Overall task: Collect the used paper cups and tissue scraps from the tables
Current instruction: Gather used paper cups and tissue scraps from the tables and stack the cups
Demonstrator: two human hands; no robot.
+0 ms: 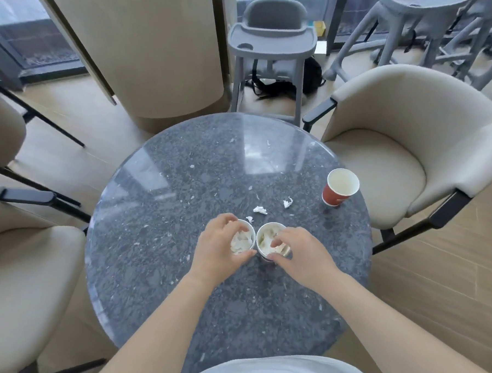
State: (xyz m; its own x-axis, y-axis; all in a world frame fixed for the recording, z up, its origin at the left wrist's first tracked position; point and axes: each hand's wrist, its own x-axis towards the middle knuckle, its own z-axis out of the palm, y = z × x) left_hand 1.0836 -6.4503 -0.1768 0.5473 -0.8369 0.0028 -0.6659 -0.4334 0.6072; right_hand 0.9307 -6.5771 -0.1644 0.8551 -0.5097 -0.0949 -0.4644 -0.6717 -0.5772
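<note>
- White tissue fills two paper cups that stand side by side, almost touching, near the middle of the grey speckled surface (pixel 182 189): the left cup (pixel 245 239) and the right cup (pixel 266 239).
- The left hand (pixel 218 250) curls round the left cup, fingers over the far rim and thumb on the near wall.
- The right hand (pixel 299 254) pinches the right cup's near rim, fingertips inside on the tissue and thumb outside.
- Loose tissue scraps (pixel 259 210) lie just beyond the two cups, with smaller flecks scattered farther out.
- A red cup (pixel 339 188) stands upright and empty near the right edge, beside a beige armchair (pixel 408 149).
- Risks, as I judge them:
  - A hard squeeze could buckle a thin wall and push tissue back out.
  - Lifting the right cup by one side of its rim could tip it.
  - A careless reach could knock the red cup off the edge.
  - Pale flecks are easy to miss against the speckled stone.
</note>
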